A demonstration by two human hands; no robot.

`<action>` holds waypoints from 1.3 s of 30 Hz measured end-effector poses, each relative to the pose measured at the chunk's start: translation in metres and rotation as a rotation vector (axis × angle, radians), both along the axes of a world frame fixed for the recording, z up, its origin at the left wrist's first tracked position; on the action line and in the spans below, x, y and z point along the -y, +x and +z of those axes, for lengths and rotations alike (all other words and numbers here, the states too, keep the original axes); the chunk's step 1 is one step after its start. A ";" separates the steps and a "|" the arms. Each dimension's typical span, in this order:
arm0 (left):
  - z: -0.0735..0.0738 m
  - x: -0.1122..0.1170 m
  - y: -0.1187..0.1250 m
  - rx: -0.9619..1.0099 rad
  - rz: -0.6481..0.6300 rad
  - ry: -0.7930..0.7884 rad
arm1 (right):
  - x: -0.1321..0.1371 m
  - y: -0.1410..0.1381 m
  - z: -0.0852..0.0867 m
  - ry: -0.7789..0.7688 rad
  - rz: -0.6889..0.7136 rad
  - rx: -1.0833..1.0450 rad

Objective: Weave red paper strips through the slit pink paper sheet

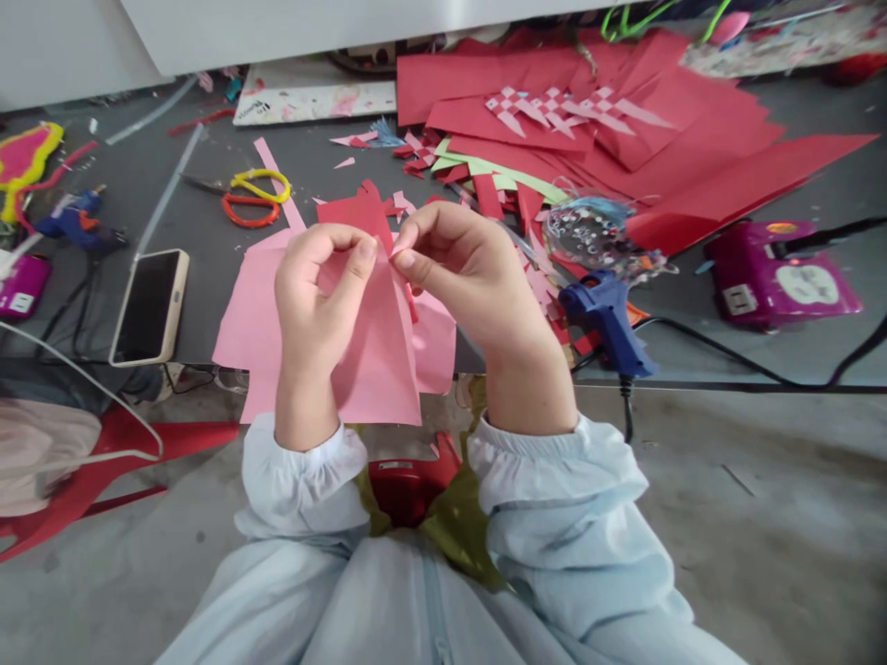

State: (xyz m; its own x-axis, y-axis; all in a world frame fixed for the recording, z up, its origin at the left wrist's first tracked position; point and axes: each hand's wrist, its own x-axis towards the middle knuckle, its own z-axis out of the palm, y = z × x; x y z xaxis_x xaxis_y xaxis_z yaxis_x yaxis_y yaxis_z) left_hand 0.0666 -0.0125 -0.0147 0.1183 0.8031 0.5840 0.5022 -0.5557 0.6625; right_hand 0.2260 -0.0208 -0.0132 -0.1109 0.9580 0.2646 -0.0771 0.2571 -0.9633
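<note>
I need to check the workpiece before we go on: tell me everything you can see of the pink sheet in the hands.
The pink sheet looks like thin matte paper with a straight lower edge. It is held roughly upright over the near edge of the grey table. The left hand and the right hand each pinch its top, fingertips close together. Its lower corner hangs free. Other pink paper lies behind it.

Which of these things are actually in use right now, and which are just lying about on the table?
In use: pink paper, pinched at its top by the left hand and right hand.

Lying about: phone, scissors, blue glue gun, red paper sheets, purple socket box.
</note>
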 end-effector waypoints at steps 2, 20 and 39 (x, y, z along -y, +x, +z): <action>0.000 -0.001 -0.001 0.008 0.005 0.018 | 0.001 0.000 0.001 -0.005 0.000 -0.001; 0.000 -0.003 -0.002 -0.068 0.073 0.032 | 0.000 -0.001 -0.004 -0.029 0.042 -0.040; 0.001 -0.005 -0.004 -0.031 0.096 0.049 | 0.002 -0.002 -0.003 -0.050 0.063 -0.036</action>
